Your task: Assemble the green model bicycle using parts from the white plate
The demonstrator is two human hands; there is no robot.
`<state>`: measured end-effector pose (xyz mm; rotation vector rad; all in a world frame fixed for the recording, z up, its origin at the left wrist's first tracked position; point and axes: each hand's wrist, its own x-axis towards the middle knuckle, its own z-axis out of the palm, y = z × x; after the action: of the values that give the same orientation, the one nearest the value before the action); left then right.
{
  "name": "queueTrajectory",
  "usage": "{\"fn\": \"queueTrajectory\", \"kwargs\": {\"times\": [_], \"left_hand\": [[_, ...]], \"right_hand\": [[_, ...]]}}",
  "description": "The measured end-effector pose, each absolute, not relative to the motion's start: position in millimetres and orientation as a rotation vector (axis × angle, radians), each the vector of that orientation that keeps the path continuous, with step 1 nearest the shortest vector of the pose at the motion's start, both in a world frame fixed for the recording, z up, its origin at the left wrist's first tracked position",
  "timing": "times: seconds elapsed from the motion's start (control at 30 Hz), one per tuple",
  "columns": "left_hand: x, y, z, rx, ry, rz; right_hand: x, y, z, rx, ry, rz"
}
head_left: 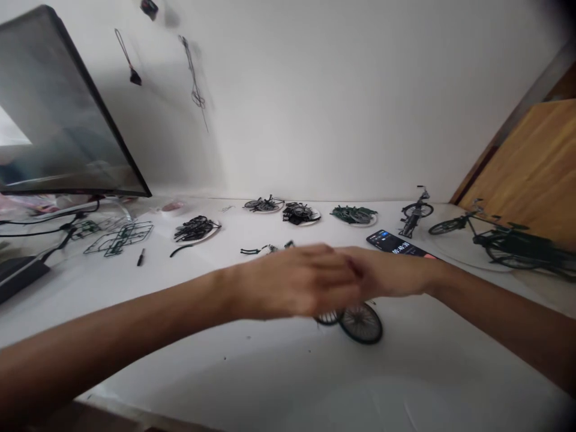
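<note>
Wheels (361, 325) showing just below our left hand (288, 282) and right hand (389, 273), over table (202, 372). We are judging them light, stiff, spokes (357, 318) fragile, rims (369, 342) safest for pinching. Left fingers (330, 277) curling over right hand; we cannot tell what either is holding.

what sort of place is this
Probably a desk used for hobby building: two model bikes at the right, plates of small dark parts, and a monitor at the left.
</note>
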<state>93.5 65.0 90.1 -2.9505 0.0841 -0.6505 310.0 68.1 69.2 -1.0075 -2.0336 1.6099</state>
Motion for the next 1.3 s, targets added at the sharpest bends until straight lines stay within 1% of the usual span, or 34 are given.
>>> {"fn": "queueTrajectory", "kwargs": {"times": [0.03,0.07,0.13,0.2,0.3,0.4,0.57,0.63,0.73,0.8,1.07,1.17,1.3], "left_hand": [[88,73,87,-2.94,-0.004,-0.722],[84,80,82,-2.902,-0.173,-0.888],[81,92,68,-2.887,-0.769,-1.349],[86,100,52,-3.065,-1.17,-1.586],[100,108,33,-3.474,-1.387,-1.663],[107,113,21,-3.541,-1.364,-1.747],[94,107,11,-3.506,-1.427,-1.672],[87,100,11,-3.36,-1.335,-1.636],[83,92,17,-3.089,-0.878,-1.308],[83,88,21,-3.014,-0.685,-1.141],[89,79,24,-2.916,-0.326,-0.614],[89,78,26,-2.836,-0.288,-0.521],[90,76,24,-2.777,-0.285,-0.51]], "right_hand": [[315,70,65,-1.017,-1.961,1.576],[319,72,62,-1.033,-1.895,1.526],[324,74,56,-1.081,-1.735,1.377],[325,74,50,-1.132,-1.619,1.264],[321,69,41,-1.166,-1.521,1.242],[315,62,30,-1.138,-1.443,1.28],[305,55,17,-1.101,-1.314,1.334],[302,54,14,-1.108,-1.277,1.34],[299,53,10,-1.118,-1.235,1.342],[298,54,7,-1.143,-1.227,1.345],[291,57,-4,-1.31,-1.241,1.356],[291,57,-4,-1.323,-1.249,1.366],[292,55,0,-1.274,-1.283,1.429]]}}
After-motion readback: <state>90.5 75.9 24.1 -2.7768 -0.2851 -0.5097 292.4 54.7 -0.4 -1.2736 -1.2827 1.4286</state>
